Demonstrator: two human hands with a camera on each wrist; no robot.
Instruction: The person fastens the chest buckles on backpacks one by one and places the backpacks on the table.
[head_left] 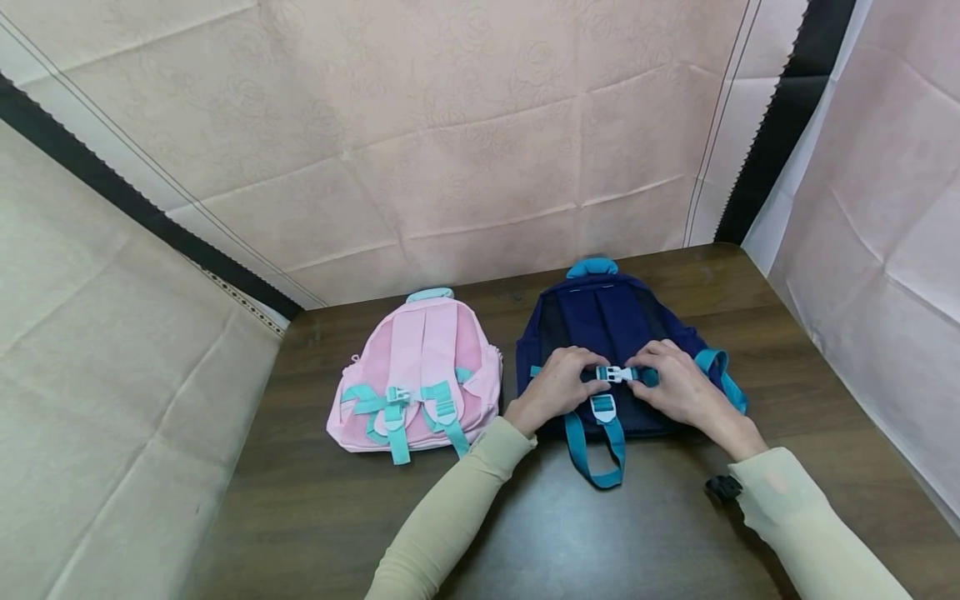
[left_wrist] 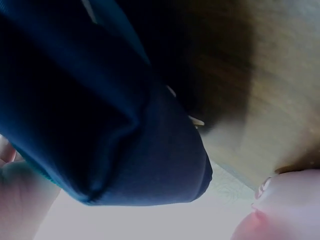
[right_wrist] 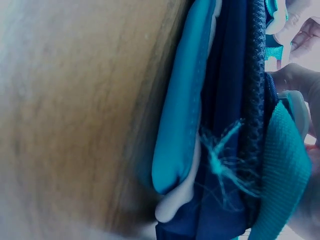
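On the wooden tabletop (head_left: 660, 533), near its far edge, the left hand (head_left: 557, 389) and right hand (head_left: 678, 385) pinch the white chest buckle (head_left: 617, 374) on the navy backpack (head_left: 600, 321), with a pink backpack (head_left: 420, 375) lying just beside it toward the left edge.

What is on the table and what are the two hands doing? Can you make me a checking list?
Surface: dark wooden table, bare at the front.
Job's things: navy backpack lying strap side up, with teal straps; white chest buckle looks joined across its middle.
Clutter: pink backpack lying beside it, apart, its own buckle looks joined.
Grippers: left hand pinches the strap at the buckle's left end; right hand pinches the right end.
Cables: nothing seen.
Surroundings: pale fabric sheets hung behind and at both sides; small black device at the right wrist.
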